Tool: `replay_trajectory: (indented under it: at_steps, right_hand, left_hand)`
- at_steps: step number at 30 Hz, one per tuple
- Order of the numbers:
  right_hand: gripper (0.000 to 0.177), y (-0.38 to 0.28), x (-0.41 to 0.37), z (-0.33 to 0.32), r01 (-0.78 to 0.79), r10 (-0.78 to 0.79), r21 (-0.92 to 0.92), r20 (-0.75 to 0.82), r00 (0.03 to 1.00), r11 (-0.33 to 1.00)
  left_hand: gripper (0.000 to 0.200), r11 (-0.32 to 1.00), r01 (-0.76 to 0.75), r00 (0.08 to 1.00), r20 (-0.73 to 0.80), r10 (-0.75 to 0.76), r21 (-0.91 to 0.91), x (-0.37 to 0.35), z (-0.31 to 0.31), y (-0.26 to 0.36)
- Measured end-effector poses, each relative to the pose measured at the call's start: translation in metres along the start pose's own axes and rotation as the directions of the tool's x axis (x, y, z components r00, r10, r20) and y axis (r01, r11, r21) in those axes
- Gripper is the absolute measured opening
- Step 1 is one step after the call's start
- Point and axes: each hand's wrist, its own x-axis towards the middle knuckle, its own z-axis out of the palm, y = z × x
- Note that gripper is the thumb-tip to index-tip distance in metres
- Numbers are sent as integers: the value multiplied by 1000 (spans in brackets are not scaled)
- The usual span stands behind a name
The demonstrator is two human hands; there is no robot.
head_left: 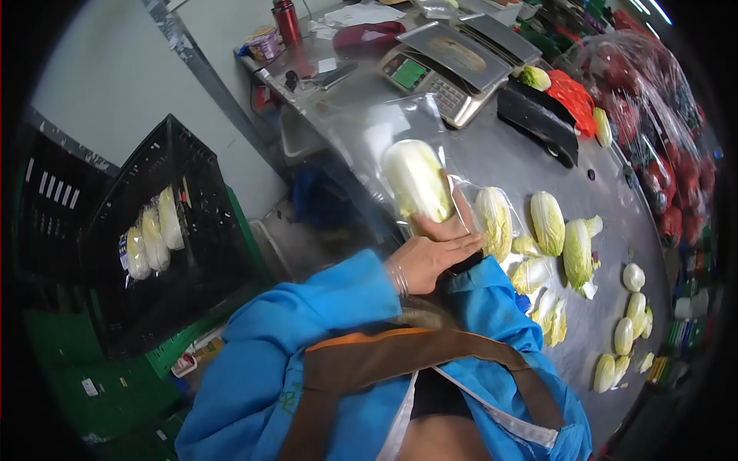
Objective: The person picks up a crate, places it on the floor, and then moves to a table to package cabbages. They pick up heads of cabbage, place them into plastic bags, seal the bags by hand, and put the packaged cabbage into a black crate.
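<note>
A pale napa cabbage (419, 180) is inside a clear plastic bag (421, 115), held up over the near edge of the metal table. My right hand (448, 219) grips the cabbage near its lower end, with its thumb and fingers around the leaves. My left hand (424, 261), a bracelet at its wrist, crosses over the right wrist at the mouth of the bag, fingers close together. Just right of my hands lie more cabbages, one pale (493, 223), one yellow-green (547, 223) and another leafier (577, 253), with loose leaves (550, 316) below.
Smaller cabbages (624, 336) lie along the table's right side. A scale (450, 65) stands at the back beside a black tray-like piece (538, 123). Wrapped red goods (665, 131) are piled beyond. At left, a black crate (219, 253) contains bagged cabbages (154, 238). A red bottle (286, 21) stands far back.
</note>
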Motion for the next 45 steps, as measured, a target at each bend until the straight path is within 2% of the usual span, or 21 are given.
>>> replay_trajectory:
  at_steps: [2,3,5,6,8,10,12,14,15,16,18,20,23,26,28,29,32,35,39,42,45]
  right_hand:
    - [64,11,-7,3,-41,28,-58,-218,976,997]
    - [57,26,1,-13,-226,211,606,97,973,763]
    - [50,31,7,-33,-161,203,507,-29,979,847]
    - [51,29,4,-41,-176,288,835,22,957,522]
    - [53,31,-7,-6,136,505,739,-569,649,660]
    - [58,-29,4,-40,-262,379,523,-129,916,811]
    - [51,-4,13,-46,-81,266,653,-189,945,753]
    - [56,-44,16,-57,-190,345,892,41,938,410]
    - [66,-10,22,-50,-54,156,407,-222,962,912]
    - [66,-7,30,-48,-55,158,402,-228,961,914]
    - [71,-5,33,-47,183,-286,-382,-234,929,906]
    - [69,-7,34,-38,-210,272,203,-366,890,957]
    - [64,-7,23,-22,-200,323,293,-473,820,935]
    - [59,10,11,-16,-195,313,255,-593,742,947]
    - [60,56,5,-15,105,390,646,-573,721,756]
    - [62,41,0,-6,-137,234,198,-639,733,971]
    - [76,53,-13,12,-435,253,-110,-676,692,894]
    - [74,69,-30,10,-562,405,-353,-429,808,748]
    - [70,26,-65,-15,-220,248,-531,-21,969,818]
    - [49,-49,-90,-26,-418,406,13,213,889,908]
    - [32,-67,-102,-11,-510,432,202,330,839,836]
  left_hand:
    - [78,988,-81,997,26,78,129,18,-16,-4]
    - [81,995,79,993,90,-73,-64,32,-24,-8]
    - [81,986,-77,996,-50,70,-149,48,-30,-5]
    - [80,981,-148,986,-91,137,-127,55,-23,-6]
    - [79,986,-152,988,30,154,-62,57,-20,17]
    - [81,997,8,975,222,9,-80,63,-20,29]
    - [82,922,-251,958,-62,280,294,67,-19,23]
    - [81,987,-160,986,-39,161,35,71,-28,14]
    - [77,964,-239,969,-33,244,116,70,-27,17]
    - [72,928,-316,945,-21,326,196,68,-25,20]
    - [57,910,-359,931,153,332,208,42,0,39]
    - [47,949,-278,902,-300,311,150,13,8,24]
    - [48,936,350,682,-696,-223,43,-20,-11,2]
    - [16,859,506,855,-182,-486,84,-39,16,-15]
    - [23,953,292,956,-27,-291,79,-47,31,-1]
    - [24,968,237,968,-61,-242,-79,-54,38,7]
    - [31,819,380,924,136,-357,-430,-54,28,1]
    - [28,445,571,809,381,-447,-690,-61,19,-1]
    - [20,473,527,819,275,-503,-706,-78,11,-2]
    - [18,647,464,872,185,-453,-605,-93,3,-2]
    - [14,704,470,874,170,-455,-533,-98,6,-3]
